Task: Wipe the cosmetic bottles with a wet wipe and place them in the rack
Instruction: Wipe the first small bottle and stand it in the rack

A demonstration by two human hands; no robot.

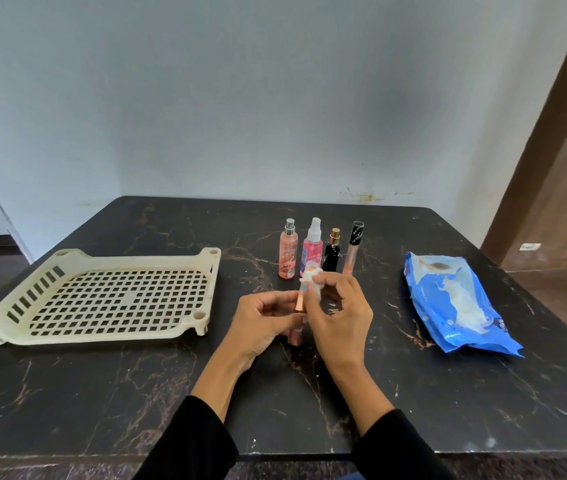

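Slim tube wiped in hand over the table; rack held nothing.

Left hand (pixel 261 318) pinched one slim tube (pixel 300 301); right hand (pixel 339 311) gripped the wet wipe (pixel 312 276) around its top. Judged light, rigid, slippery when damp; best held mid-body. Four bottles (pixel 313 249) stood behind; one rack (pixel 102 292), one wipe pack (pixel 455 299).

1. The slim tube (pixel 300 301) held between both grips is mostly hidden by fingers and the wet wipe (pixel 311 277).
2. Bottle labels beyond the grips are too small to read.
3. Both sleeves (pixel 192 441) are cut off at the bottom edge.
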